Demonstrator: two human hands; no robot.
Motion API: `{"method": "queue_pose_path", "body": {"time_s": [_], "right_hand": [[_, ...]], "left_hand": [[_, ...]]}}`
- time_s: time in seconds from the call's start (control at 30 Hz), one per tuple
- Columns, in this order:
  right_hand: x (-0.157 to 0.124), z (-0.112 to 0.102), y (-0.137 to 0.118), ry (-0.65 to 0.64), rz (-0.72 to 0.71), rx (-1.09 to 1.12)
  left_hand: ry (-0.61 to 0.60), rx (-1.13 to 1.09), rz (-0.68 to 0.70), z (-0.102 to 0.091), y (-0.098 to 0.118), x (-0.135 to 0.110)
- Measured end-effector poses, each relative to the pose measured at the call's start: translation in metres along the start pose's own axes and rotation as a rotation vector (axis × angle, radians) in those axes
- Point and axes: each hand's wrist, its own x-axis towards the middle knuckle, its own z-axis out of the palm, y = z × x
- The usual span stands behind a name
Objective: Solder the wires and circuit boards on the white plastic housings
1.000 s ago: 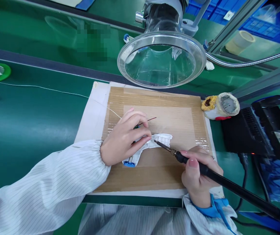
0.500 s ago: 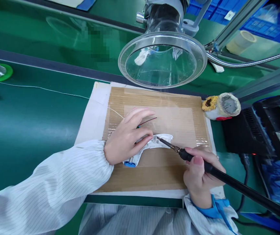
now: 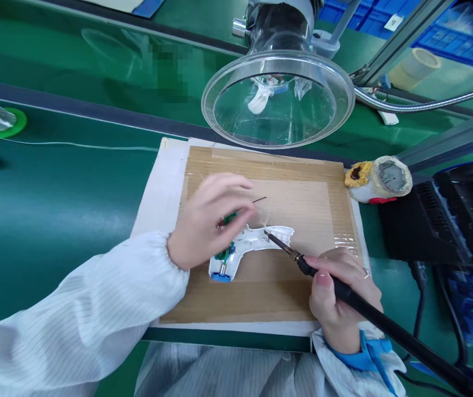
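Observation:
My right hand (image 3: 344, 292) grips a black soldering iron (image 3: 360, 292), its tip against the inside of a white pistol-shaped plastic shell (image 3: 257, 239). The shell lies on a cardboard sheet (image 3: 278, 300). Over the shell's left end hovers my left hand (image 3: 209, 223), smeared by motion, its fingers curved; whether something is between them is unclear. Below and beside this hand show green circuit parts (image 3: 224, 255) and a blue round end piece (image 3: 221, 277). A thin dark wire (image 3: 260, 199) sticks out past its fingers.
A clear lamp-like hood (image 3: 278, 140) hangs above the board. At left a spool with a green rim (image 3: 17, 120) trails thin wire. On the right stand a tip-cleaning pot with yellow sponge (image 3: 391, 179) and a black box (image 3: 422, 220). Blue bins (image 3: 451, 47) sit behind.
My left hand has lifted off the shell and shifted slightly left, uncovering the green circuit parts. The iron's tip has stayed at nearly the same spot on the shell.

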Motion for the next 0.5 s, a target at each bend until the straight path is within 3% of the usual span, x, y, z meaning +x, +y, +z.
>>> {"method": "queue_pose_path", "body": {"time_s": [0.07, 0.13, 0.2, 0.27, 0.37, 0.5], "right_hand": [[-0.002, -0.004, 0.0, 0.024, 0.002, -0.013], [-0.004, -0.006, 0.0, 0.09, 0.031, -0.025], [-0.005, -0.004, 0.001, 0.154, 0.103, -0.024], [-0.005, 0.002, 0.001, 0.163, 0.211, -0.041], [-0.006, 0.015, 0.003, 0.082, 0.29, -0.1], [-0.016, 0.029, 0.015, -0.098, 0.203, -0.143]], "left_hand": [[0.06, 0.043, -0.158, -0.013, -0.016, 0.008], [0.052, 0.119, -0.224, -0.024, -0.027, 0.016], [-0.023, 0.145, -0.201, -0.029, -0.027, 0.023], [-0.173, 0.077, -0.163, -0.027, -0.015, 0.028], [-0.389, -0.057, -0.145, -0.018, 0.007, 0.033], [-0.448, -0.138, -0.196, -0.019, 0.021, 0.034]]}}
